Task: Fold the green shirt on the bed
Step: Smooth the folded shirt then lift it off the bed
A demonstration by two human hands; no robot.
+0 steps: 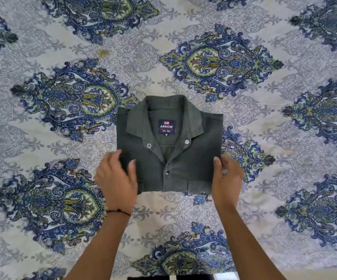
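Note:
The dark green shirt (169,158) lies on the bed as a compact folded rectangle, collar away from me, with a blue "ARROW" label and snap buttons showing. My left hand (116,176) holds its near left corner, thumb on top of the cloth and fingers round the left edge. At the near right corner, my right hand (226,176) grips the edge, thumb on top; its fingers are hidden behind the fold. A ring shows on that hand.
The bed sheet (183,63) is pale with large blue and green paisley patterns and spreads flat all around the shirt. A dark strip (169,277) shows at the bottom edge of the view, close to my body.

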